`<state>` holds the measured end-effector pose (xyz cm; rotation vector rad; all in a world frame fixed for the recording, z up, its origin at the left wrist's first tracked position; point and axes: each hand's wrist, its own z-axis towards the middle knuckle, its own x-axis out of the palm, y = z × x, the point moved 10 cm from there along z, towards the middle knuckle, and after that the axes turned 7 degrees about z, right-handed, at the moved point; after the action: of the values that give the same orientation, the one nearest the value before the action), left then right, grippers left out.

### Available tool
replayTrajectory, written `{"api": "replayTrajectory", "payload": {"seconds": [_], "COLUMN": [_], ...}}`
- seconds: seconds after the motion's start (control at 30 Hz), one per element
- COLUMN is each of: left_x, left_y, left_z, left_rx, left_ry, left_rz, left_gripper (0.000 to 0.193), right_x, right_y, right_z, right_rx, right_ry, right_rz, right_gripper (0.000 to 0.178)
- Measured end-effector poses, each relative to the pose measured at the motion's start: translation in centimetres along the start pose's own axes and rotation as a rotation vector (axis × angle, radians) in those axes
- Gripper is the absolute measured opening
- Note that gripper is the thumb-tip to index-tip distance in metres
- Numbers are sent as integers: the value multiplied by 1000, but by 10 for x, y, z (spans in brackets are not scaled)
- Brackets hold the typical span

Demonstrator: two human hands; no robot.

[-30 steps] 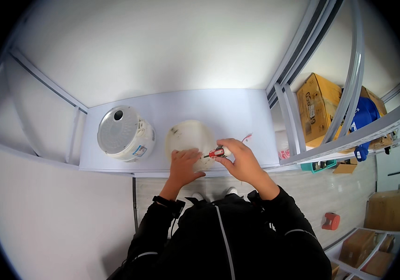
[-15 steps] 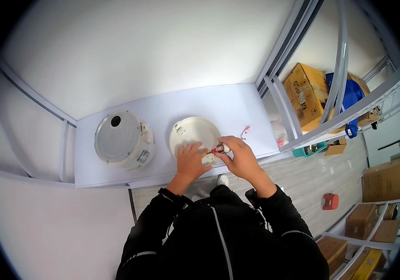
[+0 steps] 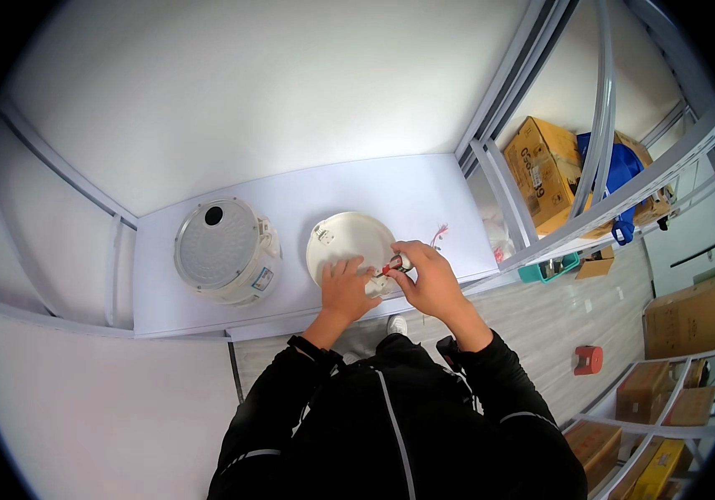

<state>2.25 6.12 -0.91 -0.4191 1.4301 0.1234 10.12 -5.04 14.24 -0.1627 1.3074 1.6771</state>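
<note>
The right hand is closed around the red-and-white handle of a screwdriver, its shaft pointing toward eight o'clock. A round off-white dish lies on the bench, at nine o'clock from that grip. The left hand extends palm down over the dish's six o'clock side; whether its fingers pinch anything cannot be told. Pink wires lie at twelve from the right hand.

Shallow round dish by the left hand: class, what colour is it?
The dish is off-white, or cream; the head view shows it best.
</note>
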Motion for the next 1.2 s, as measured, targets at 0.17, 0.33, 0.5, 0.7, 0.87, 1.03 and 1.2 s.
{"api": "replayTrajectory", "payload": {"seconds": [0.17, 0.33, 0.5, 0.7, 0.87, 1.03, 1.2], "left_x": [-2, -3, 5, 2, -1, -3, -3], "left_y": [0, -1, -1, -4, -6, -8, -8], "left_z": [-2, -4, -3, -3, -4, -4, -5], "left_rx": [13, 17, -3, -7, 5, 10, 18], "left_ry": [-82, -118, -50, -62, -88, -116, -125], "left_rz": [3, 23, 2, 34, 49, 53, 40], "left_gripper": [66, 65, 67, 66, 65, 64, 64], "right_x": [0, -2, -1, -2, -4, -2, 11], "right_y": [3, 4, 1, -4, -17, -19, -18], "right_z": [-2, -4, -5, -3, -1, 4, 9], "right_rx": [-14, -30, -32, -24, 94, 177, 231], "right_ry": [-15, -29, -20, -50, -99, -53, 83], "right_rz": [1, 1, -2, -8, -7, -125, -296], "right_gripper": [45, 46, 46, 46, 50, 50, 39]}}
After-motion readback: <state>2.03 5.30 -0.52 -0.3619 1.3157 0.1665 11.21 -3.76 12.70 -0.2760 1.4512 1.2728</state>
